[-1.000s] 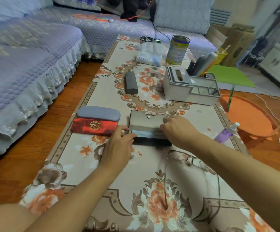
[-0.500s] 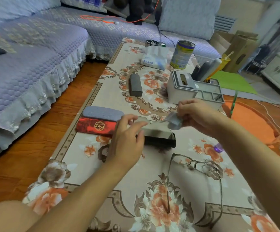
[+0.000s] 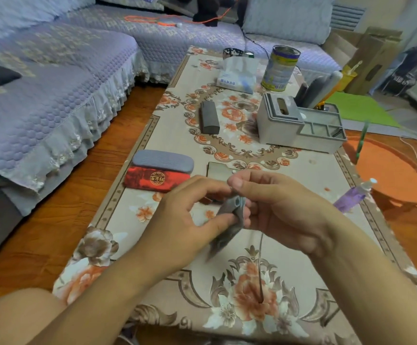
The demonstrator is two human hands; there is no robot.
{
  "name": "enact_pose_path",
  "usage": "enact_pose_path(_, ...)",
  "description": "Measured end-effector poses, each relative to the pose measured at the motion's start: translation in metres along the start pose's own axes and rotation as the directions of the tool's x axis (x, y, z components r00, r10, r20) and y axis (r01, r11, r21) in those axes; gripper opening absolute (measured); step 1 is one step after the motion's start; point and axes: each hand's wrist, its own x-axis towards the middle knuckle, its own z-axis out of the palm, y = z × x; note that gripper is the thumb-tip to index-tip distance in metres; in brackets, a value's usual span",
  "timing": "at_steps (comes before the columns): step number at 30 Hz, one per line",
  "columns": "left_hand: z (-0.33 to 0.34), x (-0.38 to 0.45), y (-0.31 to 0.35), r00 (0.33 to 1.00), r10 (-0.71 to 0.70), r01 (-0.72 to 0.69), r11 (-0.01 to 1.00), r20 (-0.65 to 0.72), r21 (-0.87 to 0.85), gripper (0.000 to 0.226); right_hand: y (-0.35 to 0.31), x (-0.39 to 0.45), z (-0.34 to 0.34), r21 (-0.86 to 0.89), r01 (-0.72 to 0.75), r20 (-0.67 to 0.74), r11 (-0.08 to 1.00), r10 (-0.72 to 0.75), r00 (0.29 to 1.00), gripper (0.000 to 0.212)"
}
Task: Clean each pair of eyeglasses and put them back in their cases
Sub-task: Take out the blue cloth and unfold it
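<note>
Both hands are holding a small grey cleaning cloth above the bench: the left hand is pinching its lower part and the right hand is pinching its top. The cloth looks light, limp and slippery; hold it by the corners. The eyeglasses are lying mostly hidden beneath the right hand, with only one thin temple arm showing; the frame is probably fragile, so lift it by the bridge. The open dark case is largely covered by the hands.

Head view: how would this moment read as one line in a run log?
stage: unfolding cloth | hands: left hand and right hand both pinch grey cloth | glasses: on table, mostly hidden | red case: closed
</note>
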Motion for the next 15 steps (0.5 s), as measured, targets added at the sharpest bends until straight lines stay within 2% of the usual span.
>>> enact_pose_path(4,0.003,0.003,0.005,0.997,-0.018,0.019,1.000,-0.069,0.014,0.020,-0.002,-0.003,0.000,0.111,-0.022,-0.044,0.994,0.027,0.999,0.005)
enact_pose_path(7,0.004,0.009,0.005,0.971,-0.226,0.210,0.962,-0.077,-0.174,0.018,-0.001,-0.007,-0.007,0.094,-0.040,-0.034,0.995,0.044,0.998,0.012)
enact_pose_path(9,0.006,0.010,0.004,0.948,-0.298,0.264,0.932,-0.111,-0.249,0.021,0.004,-0.009,-0.010,0.138,-0.040,-0.050,0.990,0.047,0.998,0.021)
enact_pose_path(12,0.013,0.005,0.003,0.947,-0.225,0.218,0.974,-0.228,-0.055,0.017,0.016,-0.011,-0.009,0.247,0.016,-0.102,0.969,0.010,0.995,0.025)
enact_pose_path(13,0.014,0.002,0.004,0.959,-0.188,0.183,0.982,-0.212,-0.040,0.012,0.018,-0.012,-0.008,0.263,0.040,-0.120,0.964,-0.009,0.993,0.019)
enact_pose_path(15,0.016,-0.001,0.011,0.980,-0.184,0.168,0.970,-0.079,-0.175,0.008,0.022,-0.012,-0.003,0.277,0.081,-0.144,0.958,-0.042,0.989,0.013)
